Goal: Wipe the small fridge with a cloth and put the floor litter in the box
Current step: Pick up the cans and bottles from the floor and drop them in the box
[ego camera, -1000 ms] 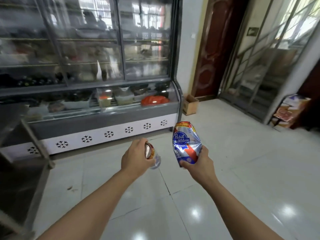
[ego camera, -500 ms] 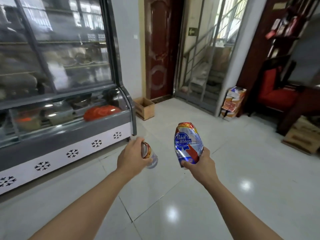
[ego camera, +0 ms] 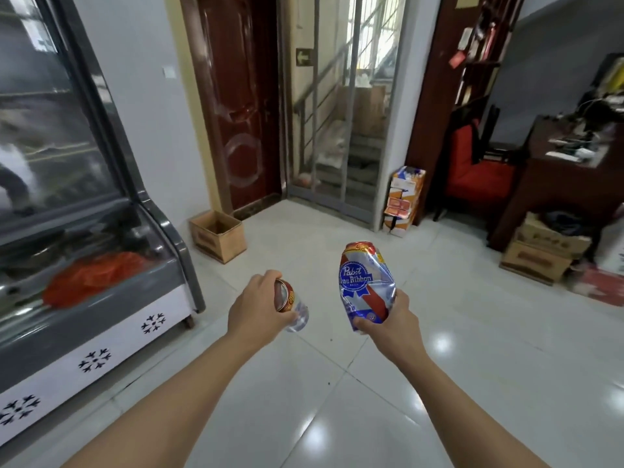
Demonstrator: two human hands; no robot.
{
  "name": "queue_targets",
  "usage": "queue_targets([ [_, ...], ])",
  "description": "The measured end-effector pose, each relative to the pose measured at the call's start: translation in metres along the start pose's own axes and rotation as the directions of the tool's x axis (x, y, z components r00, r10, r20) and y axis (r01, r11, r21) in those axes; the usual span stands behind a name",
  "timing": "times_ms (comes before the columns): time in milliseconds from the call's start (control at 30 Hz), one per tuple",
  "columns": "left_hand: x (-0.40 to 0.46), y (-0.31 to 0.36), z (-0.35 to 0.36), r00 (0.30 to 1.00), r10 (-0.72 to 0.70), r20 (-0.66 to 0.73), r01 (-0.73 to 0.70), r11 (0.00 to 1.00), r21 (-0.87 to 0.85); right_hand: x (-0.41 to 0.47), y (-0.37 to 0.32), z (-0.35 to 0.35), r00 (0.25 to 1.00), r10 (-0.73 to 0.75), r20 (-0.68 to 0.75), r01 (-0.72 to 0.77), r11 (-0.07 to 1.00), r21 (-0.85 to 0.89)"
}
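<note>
— Holding anything, those two hands?

— Yes, both. The right hand [ego camera: 391, 324] has its fingers curled round the lower end of a crushed beer can [ego camera: 364, 285], blue, white and red, standing upright above the fist. The left hand [ego camera: 258, 307] grips a second can [ego camera: 285, 297] from the side, its red-rimmed end turned toward the camera and its silver body poking out below the fingers.

— And the box?

— An open cardboard box [ego camera: 219, 236] sits on the white tiled floor [ego camera: 456, 332], ahead of the hands and a little to the left, well apart from both. It stands near the corner between the display fridge [ego camera: 101, 265] and the dark red door [ego camera: 243, 103].

— Count it up for me.

— Two cans, one per hand. One open box by the door. Two more plain cartons [ego camera: 540, 251] stacked by the desk [ego camera: 570, 177] on the right, and a stack of printed cartons [ego camera: 403, 201] against the pillar. A few dark specks lie on the tiles between the forearms.
</note>
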State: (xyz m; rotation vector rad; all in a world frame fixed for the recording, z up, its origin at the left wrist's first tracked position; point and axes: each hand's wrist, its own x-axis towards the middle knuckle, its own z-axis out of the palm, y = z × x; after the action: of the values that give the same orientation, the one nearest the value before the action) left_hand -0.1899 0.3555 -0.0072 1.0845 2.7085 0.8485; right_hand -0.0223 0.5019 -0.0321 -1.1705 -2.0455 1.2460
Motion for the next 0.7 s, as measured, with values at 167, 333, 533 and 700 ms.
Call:
queue_targets([
  [167, 0.107, 0.026, 0.037, 1.0, 0.003, -0.014, -0.002, 1.0, 0.02, 0.12, 0.008, 0.002, 0.999, -0.029, 0.02, 0.029, 1.0, -0.004],
  [333, 0.217, 0.05, 0.06, 0.996, -0.069, -0.058, 0.07, 0.998, 0.01, 0.254, 0.001, -0.007, 0.994, -0.06, 0.096, 0.064, 0.997, -0.045],
  [533, 0.333, 0.066, 0.083, 0.987, -0.136, -0.089, 0.136, 0.991, -0.005, 0.393, -0.018, 0.001, 0.982, -0.088, 0.168, 0.097, 0.994, -0.048],
  [700, 0.443, 0.062, 0.101, 0.981, -0.139, -0.132, 0.14, 0.99, -0.004, 0.504, -0.032, 0.028, 0.976, -0.103, 0.193, 0.114, 0.993, -0.043],
])
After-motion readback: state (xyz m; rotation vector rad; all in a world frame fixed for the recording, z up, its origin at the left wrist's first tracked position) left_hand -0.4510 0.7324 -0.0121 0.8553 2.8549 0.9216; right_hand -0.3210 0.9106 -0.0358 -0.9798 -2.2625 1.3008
